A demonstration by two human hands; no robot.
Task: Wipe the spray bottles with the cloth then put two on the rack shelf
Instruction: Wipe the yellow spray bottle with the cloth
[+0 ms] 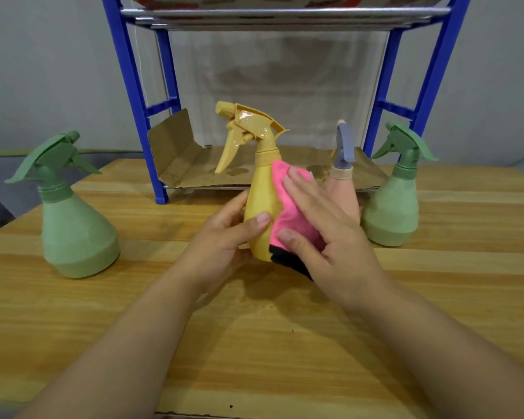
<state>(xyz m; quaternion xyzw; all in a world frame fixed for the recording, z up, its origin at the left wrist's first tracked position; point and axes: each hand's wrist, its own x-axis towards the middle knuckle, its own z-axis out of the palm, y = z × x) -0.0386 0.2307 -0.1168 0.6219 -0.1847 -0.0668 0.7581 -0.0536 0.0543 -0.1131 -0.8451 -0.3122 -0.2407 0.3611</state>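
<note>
A yellow spray bottle [259, 189] is at the centre of the view, tilted slightly, its base just above the wooden table [254, 343]. My left hand [221, 237] grips its lower body from the left, thumb across the front. My right hand [324, 234] presses a pink cloth with a black edge [285, 216] flat against the bottle's right side, fingers straight. A pink bottle with a grey trigger [342, 176] stands behind my right hand, partly hidden. Green spray bottles stand at the left [73, 219] and right [397, 201].
A blue-framed rack [152, 140] stands at the table's back. Its low shelf is lined with stained cardboard [200, 167] and holds no bottle. A chrome upper shelf [285, 13] runs across the top. A grey wall lies behind.
</note>
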